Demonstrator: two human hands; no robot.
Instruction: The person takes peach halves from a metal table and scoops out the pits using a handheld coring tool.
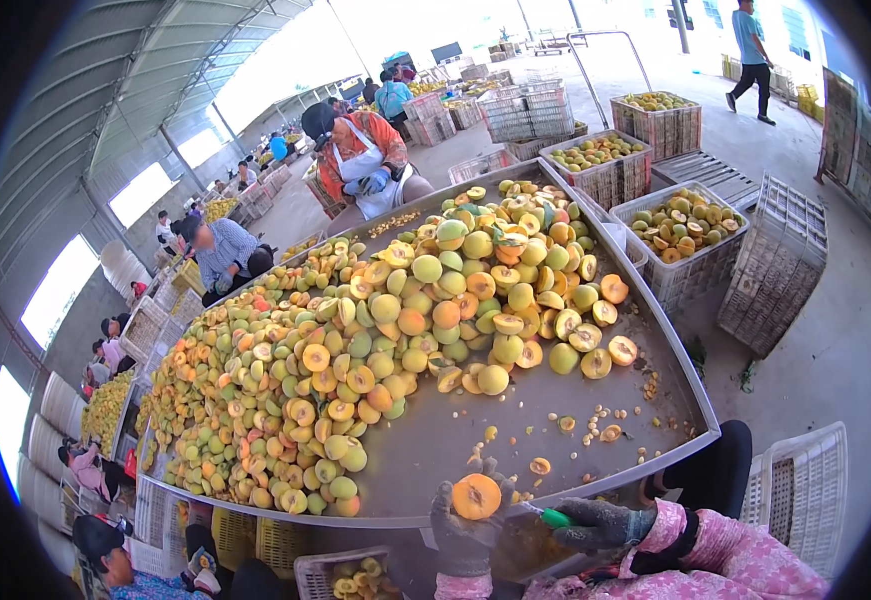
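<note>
My left hand (pixel 461 536), in a dark grey work glove, holds an apricot half (pixel 476 496) by its sides at the front edge of the metal table. Its orange cut face points up at me, and the middle looks free of a stone. In my right hand (pixel 600 523), also gloved, is a small tool with a green handle (pixel 555 518). Its thin metal end points left toward the apricot half; whether it is a knife cannot be seen. A large heap of whole and halved apricots (pixel 375 322) covers much of the metal table (pixel 420 450).
Loose stones (pixel 595 424) and small apricot pieces (pixel 539 466) lie on the tabletop near my hands. A raised metal rim (pixel 675 456) borders it. Filled plastic crates (pixel 683 225) stand at right, and a white crate (pixel 799 480) is beside me. A co-worker in an apron (pixel 364 161) sits across.
</note>
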